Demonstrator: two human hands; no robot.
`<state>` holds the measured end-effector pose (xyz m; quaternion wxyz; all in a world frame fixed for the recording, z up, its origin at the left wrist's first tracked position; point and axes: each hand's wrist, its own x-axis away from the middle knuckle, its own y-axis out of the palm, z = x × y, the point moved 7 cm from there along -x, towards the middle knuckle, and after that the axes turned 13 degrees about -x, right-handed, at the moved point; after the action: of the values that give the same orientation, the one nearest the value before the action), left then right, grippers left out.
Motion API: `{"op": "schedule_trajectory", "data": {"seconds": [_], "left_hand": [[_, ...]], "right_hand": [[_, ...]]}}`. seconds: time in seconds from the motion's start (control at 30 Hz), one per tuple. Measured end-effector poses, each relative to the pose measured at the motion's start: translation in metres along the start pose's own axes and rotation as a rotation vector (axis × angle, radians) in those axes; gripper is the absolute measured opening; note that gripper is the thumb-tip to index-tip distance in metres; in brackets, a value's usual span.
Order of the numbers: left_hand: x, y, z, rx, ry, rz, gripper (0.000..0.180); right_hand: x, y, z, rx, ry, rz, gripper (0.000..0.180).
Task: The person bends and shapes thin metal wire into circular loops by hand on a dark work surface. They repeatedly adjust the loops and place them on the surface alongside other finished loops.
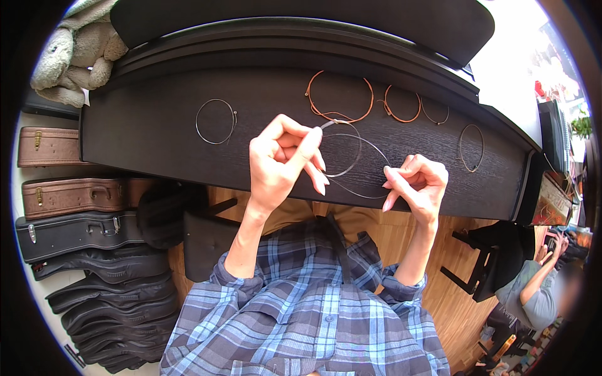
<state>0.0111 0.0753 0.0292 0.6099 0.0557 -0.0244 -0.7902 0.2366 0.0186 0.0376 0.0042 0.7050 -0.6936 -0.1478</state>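
Between my hands, over a dark wood-grain top, hangs a thin silver guitar string [361,148], partly coiled. My left hand [276,160] pinches the coil at its left side between thumb and fingers. To the right, my right hand [421,183] grips the string's loose curve at the fingertips. Several other coiled strings lie on the top: a silver coil [197,123] at left, a large orange-bronze coil [372,100] just beyond my hands, a smaller bronze coil [402,120] with a thin silver one [433,121] beside it, and another coil [461,149] at right.
The dark top [150,125] looks like a closed piano lid. A plush toy [88,50] sits at the far left. Brown and black instrument cases [81,235] stack along the left. Behind me on the right are a black stool [483,257] and another person [533,294].
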Motion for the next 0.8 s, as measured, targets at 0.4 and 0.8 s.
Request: {"op": "schedule_trajectory", "data": {"seconds": [0.4, 0.8], "left_hand": [[0.010, 0.026, -0.002, -0.264, 0.062, -0.329, 0.010], [0.009, 0.034, 0.000, -0.419, 0.107, -0.413, 0.018]], "right_hand": [[-0.005, 0.012, 0.002, -0.046, 0.409, -0.139, 0.041], [-0.003, 0.025, 0.008, 0.195, 0.485, -0.232, 0.017]]}}
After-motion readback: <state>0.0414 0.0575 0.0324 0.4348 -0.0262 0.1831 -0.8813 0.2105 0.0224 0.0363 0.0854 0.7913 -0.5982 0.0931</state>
